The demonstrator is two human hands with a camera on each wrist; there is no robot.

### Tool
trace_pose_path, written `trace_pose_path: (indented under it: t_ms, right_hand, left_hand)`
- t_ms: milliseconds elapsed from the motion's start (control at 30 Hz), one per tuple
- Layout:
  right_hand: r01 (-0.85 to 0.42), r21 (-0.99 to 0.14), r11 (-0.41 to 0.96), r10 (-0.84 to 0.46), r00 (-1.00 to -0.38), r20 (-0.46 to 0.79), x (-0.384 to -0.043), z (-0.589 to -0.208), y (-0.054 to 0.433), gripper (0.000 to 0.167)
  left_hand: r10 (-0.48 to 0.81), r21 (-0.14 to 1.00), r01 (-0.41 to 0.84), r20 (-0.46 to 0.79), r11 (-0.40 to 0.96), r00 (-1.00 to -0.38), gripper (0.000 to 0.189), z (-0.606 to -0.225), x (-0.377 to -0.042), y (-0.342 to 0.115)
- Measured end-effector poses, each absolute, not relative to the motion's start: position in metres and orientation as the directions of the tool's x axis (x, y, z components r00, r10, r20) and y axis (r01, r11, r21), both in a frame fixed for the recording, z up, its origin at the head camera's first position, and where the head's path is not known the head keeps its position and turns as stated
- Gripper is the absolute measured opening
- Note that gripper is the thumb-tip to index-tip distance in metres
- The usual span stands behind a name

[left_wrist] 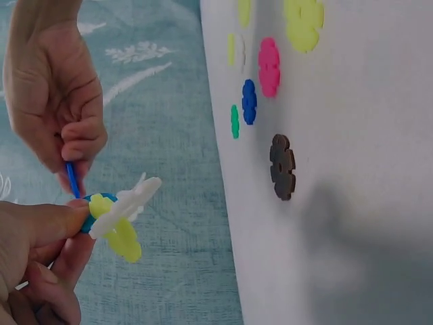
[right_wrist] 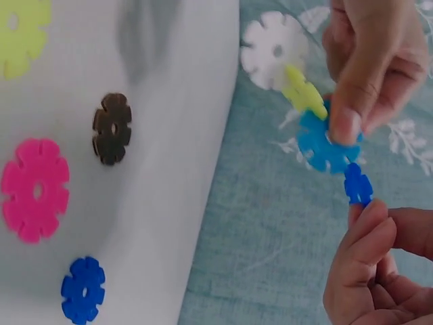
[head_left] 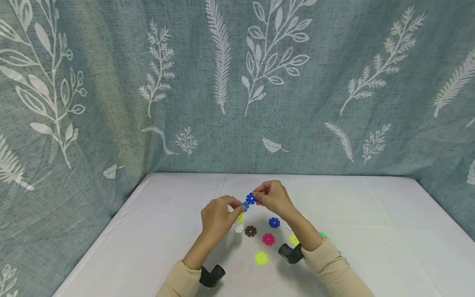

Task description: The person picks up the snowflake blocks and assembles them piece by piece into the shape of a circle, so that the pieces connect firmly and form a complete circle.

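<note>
Above the table, my left hand (head_left: 219, 216) pinches a light blue notched disc (right_wrist: 325, 145) between thumb and fingers. Joined to that disc are a yellow disc (left_wrist: 123, 237) and, beyond it, a white disc (right_wrist: 274, 51). My right hand (head_left: 273, 199) pinches a dark blue notched disc (head_left: 251, 199) by its edge. The dark blue disc's rim meets the rim of the light blue one; how deep the slots engage I cannot tell. Parts of both held discs are hidden behind fingertips.
On the white tablecloth (head_left: 148, 231) lie a brown disc (head_left: 250, 231), a pink disc (head_left: 269, 239), another dark blue disc (head_left: 274, 222) and a yellow disc (head_left: 261, 258). More discs lie partly under the right forearm. A patterned curtain (head_left: 237, 123) hangs behind the table.
</note>
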State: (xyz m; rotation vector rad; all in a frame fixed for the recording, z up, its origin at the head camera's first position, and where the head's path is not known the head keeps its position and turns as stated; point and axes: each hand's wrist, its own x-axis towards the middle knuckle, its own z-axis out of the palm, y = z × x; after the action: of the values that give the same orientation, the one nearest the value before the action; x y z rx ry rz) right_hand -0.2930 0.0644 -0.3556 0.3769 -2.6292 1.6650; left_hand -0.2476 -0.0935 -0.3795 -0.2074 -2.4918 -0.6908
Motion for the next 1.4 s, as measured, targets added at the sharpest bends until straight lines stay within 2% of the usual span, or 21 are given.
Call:
trace_pose_path:
  t_ms: [600,867,1100,1400]
  right_hand:
    - [-0.172,-0.861,0.479,-0.243,-0.968,0.059,-0.294,-0.351,0.057,0.008]
    - [-0.214,-0.851,0.48,-0.284,-0.955,0.08,-0.294,-0.354,0.054,0.008]
    - [-0.327,-0.819,0.471,-0.429,-0.897,0.112,-0.3,-0.377,0.057,0.006]
    - [-0.436,-0.803,0.406,-0.55,-0.818,0.167,-0.297,-0.382,0.052,0.008]
  left_hand:
    - [0.006,0.452,0.297,0.541,0.841,-0.841,0.011,-0.379,-0.248,-0.095]
    - [0.017,0.457,0.294,0.518,0.839,-0.855,0.012,-0.381,-0.247,-0.095]
    - [0.018,0.464,0.218,0.397,0.859,-0.918,0.019,-0.383,-0.25,-0.107]
    - [0.126,0.604,0.227,0.205,0.764,-0.971,0.015,-0.387,-0.259,-0.115]
